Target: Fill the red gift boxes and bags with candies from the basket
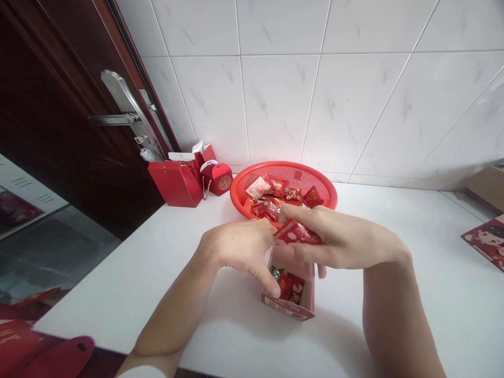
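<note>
A small red box [288, 308] stands open on the white table [169, 273], with red packets [294, 289] and a green wrapped piece [277, 272] inside. My left hand [246, 249] holds the box at its left side, its thumb over the near left edge. Above the box, my right hand [334, 239] pinches a shiny red packet [299, 233] between thumb and fingers. Just behind both hands sits a red plastic basket [333, 195], which contains several red wrapped packets [271, 205].
Small red gift boxes [177, 184] stand at the back left, near a dark door with a metal handle [114, 119]. A printed red card [486, 240] and a cardboard box [486, 186] are at the right. Red items [59, 354] show at bottom left.
</note>
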`<state>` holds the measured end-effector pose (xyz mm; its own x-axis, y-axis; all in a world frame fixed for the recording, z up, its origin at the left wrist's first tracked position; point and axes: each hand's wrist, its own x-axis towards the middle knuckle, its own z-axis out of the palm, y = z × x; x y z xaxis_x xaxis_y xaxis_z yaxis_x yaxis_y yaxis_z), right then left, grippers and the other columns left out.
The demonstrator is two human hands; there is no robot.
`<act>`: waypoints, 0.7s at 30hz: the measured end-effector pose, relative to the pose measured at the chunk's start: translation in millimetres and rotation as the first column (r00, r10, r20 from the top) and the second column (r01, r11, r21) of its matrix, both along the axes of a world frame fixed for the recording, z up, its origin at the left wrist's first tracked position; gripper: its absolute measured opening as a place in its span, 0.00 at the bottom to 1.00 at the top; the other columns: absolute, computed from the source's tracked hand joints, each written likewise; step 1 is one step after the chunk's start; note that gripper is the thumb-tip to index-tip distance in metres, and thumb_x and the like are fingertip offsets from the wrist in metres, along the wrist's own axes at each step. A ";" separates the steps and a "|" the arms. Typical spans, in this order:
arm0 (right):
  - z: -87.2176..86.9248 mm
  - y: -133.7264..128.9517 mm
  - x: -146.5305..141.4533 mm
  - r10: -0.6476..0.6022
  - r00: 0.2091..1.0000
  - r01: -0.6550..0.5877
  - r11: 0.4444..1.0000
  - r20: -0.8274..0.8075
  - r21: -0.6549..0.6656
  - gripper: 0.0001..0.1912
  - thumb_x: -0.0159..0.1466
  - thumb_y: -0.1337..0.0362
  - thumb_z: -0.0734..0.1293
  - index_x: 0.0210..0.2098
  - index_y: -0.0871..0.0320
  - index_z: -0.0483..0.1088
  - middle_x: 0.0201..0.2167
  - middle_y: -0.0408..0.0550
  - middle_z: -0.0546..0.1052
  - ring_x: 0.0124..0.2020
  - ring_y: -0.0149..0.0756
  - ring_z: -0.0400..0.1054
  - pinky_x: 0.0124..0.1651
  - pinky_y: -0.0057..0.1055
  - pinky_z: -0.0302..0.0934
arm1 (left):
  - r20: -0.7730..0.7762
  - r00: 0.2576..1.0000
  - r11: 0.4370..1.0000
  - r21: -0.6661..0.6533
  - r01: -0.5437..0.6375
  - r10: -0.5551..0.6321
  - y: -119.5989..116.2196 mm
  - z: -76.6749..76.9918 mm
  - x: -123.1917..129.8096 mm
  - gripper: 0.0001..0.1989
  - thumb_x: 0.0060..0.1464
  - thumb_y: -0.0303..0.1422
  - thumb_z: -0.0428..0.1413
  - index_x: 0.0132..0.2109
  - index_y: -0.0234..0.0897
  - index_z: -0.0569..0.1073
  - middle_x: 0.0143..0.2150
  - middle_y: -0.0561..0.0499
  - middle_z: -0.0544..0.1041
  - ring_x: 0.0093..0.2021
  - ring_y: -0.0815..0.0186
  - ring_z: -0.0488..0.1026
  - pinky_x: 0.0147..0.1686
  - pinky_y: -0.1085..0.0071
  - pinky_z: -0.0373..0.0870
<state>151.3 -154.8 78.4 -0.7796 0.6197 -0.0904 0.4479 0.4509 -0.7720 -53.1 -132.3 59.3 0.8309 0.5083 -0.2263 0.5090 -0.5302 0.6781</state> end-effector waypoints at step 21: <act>-10.2 6.0 -6.7 0.055 0.938 -0.079 0.995 0.342 0.057 0.06 0.64 0.68 0.67 0.39 0.57 0.77 0.30 0.43 0.75 0.29 0.31 0.65 0.28 0.27 0.55 | -0.292 0.956 1.000 -0.013 0.021 -0.024 15.0 -2.4 4.9 0.20 0.37 0.44 0.72 0.34 0.39 0.77 0.29 0.55 0.77 0.31 0.63 0.73 0.25 0.72 0.61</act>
<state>144.6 -148.8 68.2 -0.7498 0.5814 -0.3160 0.6450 0.5355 -0.5452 -48.3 -117.3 56.9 0.7389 0.4869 -0.4658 0.6738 -0.5375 0.5070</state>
